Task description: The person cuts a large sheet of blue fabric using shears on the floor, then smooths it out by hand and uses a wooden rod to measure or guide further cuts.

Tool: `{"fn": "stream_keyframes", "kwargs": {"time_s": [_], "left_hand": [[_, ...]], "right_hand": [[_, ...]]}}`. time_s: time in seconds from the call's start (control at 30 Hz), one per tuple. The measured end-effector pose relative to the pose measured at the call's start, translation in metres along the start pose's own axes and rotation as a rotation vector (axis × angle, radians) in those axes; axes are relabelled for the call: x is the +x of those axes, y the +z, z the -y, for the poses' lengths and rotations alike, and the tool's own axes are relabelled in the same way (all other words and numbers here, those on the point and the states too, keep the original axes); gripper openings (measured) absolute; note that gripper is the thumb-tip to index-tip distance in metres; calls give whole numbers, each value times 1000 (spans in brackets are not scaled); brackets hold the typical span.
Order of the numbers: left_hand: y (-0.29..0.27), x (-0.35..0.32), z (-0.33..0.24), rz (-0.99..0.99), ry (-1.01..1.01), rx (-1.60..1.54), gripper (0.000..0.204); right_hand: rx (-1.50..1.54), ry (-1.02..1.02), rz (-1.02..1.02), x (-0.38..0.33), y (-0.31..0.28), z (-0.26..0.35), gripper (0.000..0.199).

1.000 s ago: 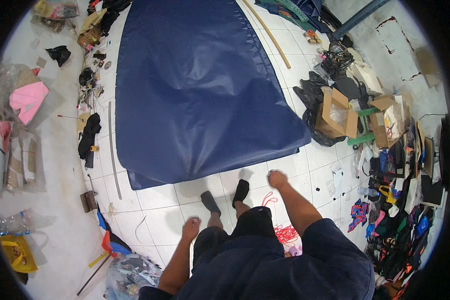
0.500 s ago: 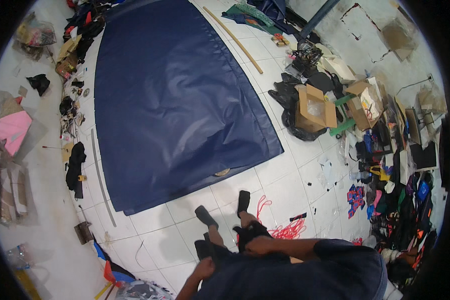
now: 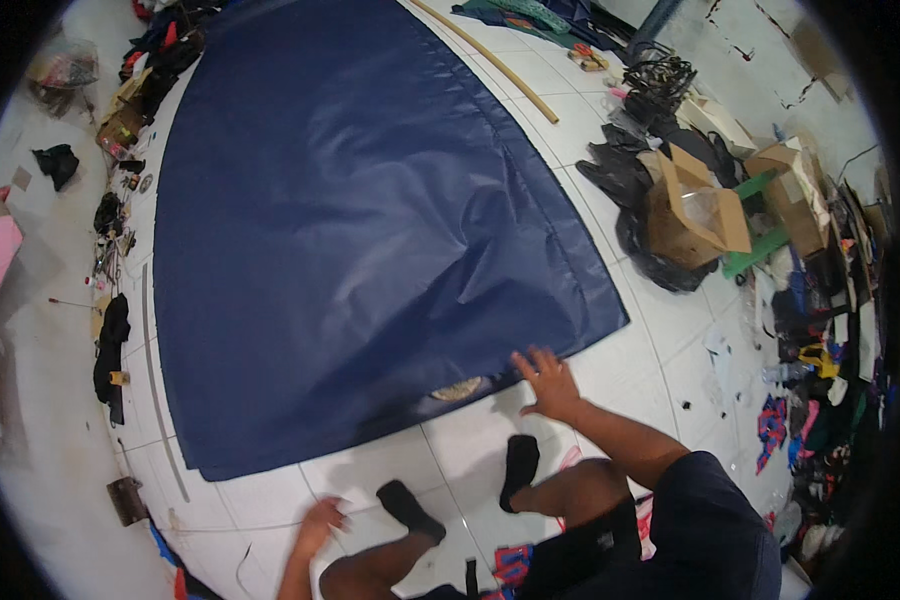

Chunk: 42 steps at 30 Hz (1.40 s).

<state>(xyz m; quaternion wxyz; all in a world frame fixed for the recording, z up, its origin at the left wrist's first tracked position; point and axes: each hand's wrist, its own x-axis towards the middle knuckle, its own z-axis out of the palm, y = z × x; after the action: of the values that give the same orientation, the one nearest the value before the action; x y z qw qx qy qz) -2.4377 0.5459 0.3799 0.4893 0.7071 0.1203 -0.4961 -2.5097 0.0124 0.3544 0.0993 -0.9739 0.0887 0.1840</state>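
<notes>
A large dark-blue sheet [image 3: 350,230] with a smooth, slightly shiny surface lies spread over the floor, wrinkled towards its near right corner. My right hand [image 3: 552,388] reaches its near edge with fingers spread, at or just over the border; firm contact cannot be made out. Beside that hand, a small round tan patch [image 3: 456,389] shows at the same edge. My left hand [image 3: 320,522] hangs lower, left of my feet and short of the sheet. Its fingers look loosely apart, a little blurred, and nothing shows in them.
White floor tiles [image 3: 355,490] surround the sheet. A long grey strip [image 3: 160,385] lies along its left side, a wooden stick [image 3: 505,70] at its far right. To the right stand open cardboard boxes [image 3: 685,220], black plastic bags [image 3: 635,200] and piled clothes [image 3: 820,430].
My body has bent down towards the sheet. My right hand has moved from my lap to the sheet's near edge and spread its fingers; my left hand has swung out to the left.
</notes>
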Motion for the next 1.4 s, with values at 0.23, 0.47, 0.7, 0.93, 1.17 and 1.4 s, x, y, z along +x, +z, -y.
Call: {"fn": "stream_keyframes", "kwargs": {"time_s": [0.23,0.47,0.7,0.93,1.17,1.4], "left_hand": [[-109,185,72,-535,-139,-79,62],[-80,254,94,-354,116,-779,84],[-31,300,68,-312,337,-949,31],[-40,290,78,-502,369,-963,23],[-58,286,58,-732,325,-704,31],[-67,286,79,-681,305,-785,45]], "right_hand": [[-111,62,-282,112,123,-126,61],[-170,198,-641,106,75,-193,29],[-224,304,-624,76,98,-239,33],[-59,-265,-379,73,103,-67,46],[25,-342,-428,99,78,16,67],[38,-442,-165,126,70,65,50]]}}
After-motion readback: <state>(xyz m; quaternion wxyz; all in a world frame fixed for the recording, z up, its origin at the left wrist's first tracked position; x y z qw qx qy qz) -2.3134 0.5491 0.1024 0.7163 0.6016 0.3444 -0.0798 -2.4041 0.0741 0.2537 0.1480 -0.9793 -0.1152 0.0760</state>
